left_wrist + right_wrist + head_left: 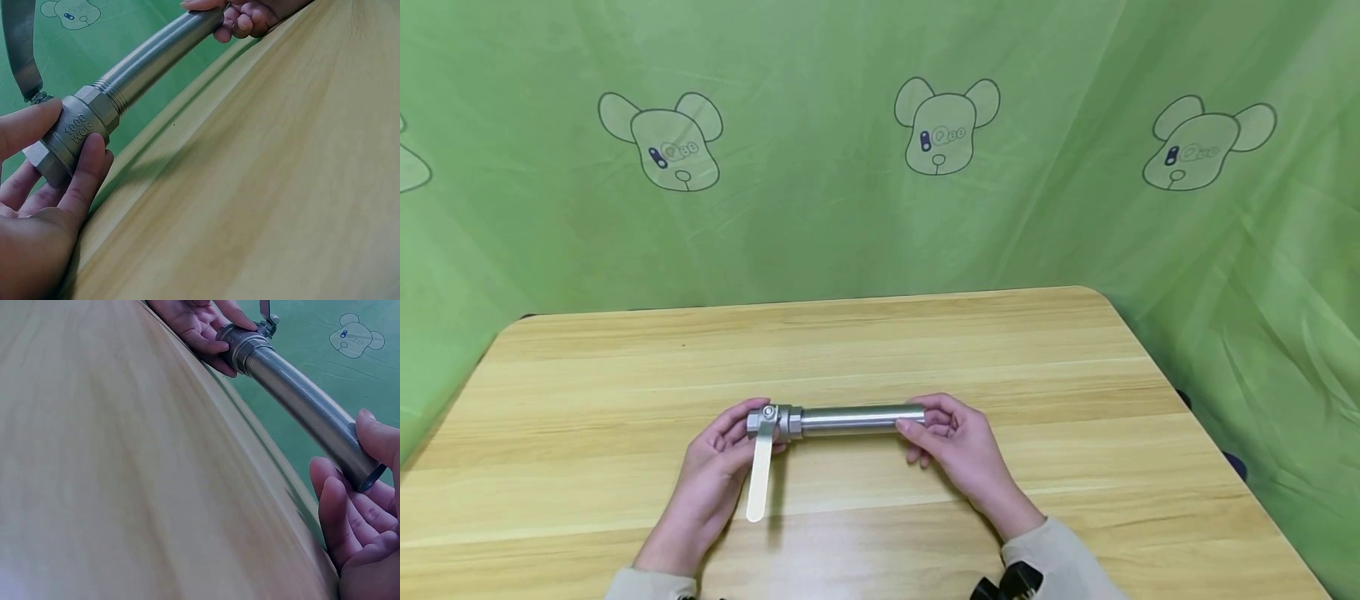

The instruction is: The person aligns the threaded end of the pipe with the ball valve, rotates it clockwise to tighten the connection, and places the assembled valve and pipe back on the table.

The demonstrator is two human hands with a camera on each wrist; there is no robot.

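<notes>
A steel ball valve (786, 422) with a flat lever handle (760, 479) is joined to a straight steel pipe (857, 419). Both are held level above the table. My left hand (717, 471) grips the valve body, thumb on one side and fingers under it; "1000 WOG" shows on the valve body (76, 128) in the left wrist view. The lever points back toward me. At the pipe's free end, my right hand (966, 450) pinches it between thumb and fingers. Threads (253, 362) show where the pipe enters the valve, in the right wrist view.
The wood-grain table (625, 367) spreads under both hands, its far edge rounded at the corners. Behind and beside it hangs a green curtain (820, 217) printed with bear heads. A black wrist device (1018, 581) sits at the right sleeve.
</notes>
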